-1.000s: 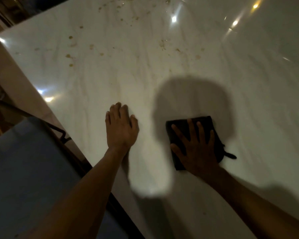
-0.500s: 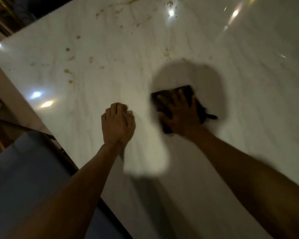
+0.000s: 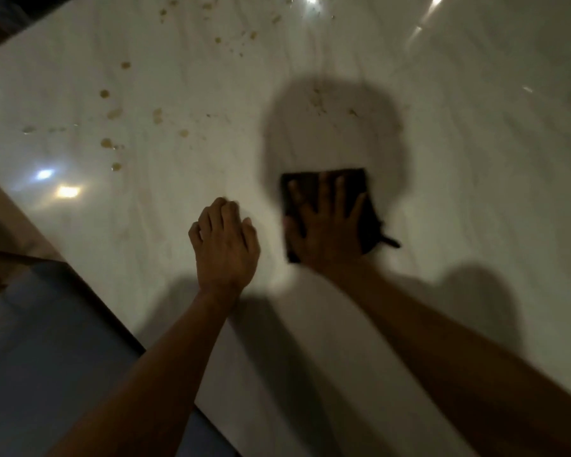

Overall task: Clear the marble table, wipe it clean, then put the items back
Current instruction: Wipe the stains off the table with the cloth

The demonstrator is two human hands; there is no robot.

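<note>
1. The dark folded cloth [image 3: 327, 192] lies flat on the marble table [image 3: 475, 192], near the middle of the view and a little in from the near edge. Folded into a square pad, it gives a firm face to rub with, which I judge is why it is kept that way rather than bunched.

2. The right hand [image 3: 327, 232] lies on top of the cloth with its fingers [image 3: 338, 189] spread and straight, the palm over the near half. It pinches nothing; it presses down. A flat, splayed hand spreads the push across the whole pad, so more of it bears on the stone.

3. The left hand [image 3: 225, 245] rests on the bare marble just beside the cloth, apart from it, holding nothing. Its fingers are bent at the knuckles with the tips down on the stone. It looks like a prop for the leaning body while the other arm reaches.

4. Brown spots [image 3: 112, 113] are scattered over the far left of the top, well apart from the cloth, and a few more specks [image 3: 317, 100] lie just beyond it in the shadow. The wiping step is therefore, by my reading, only partly done.

5. No items stand on the visible marble, so clearing seems finished and putting things back is not yet begun.
</note>
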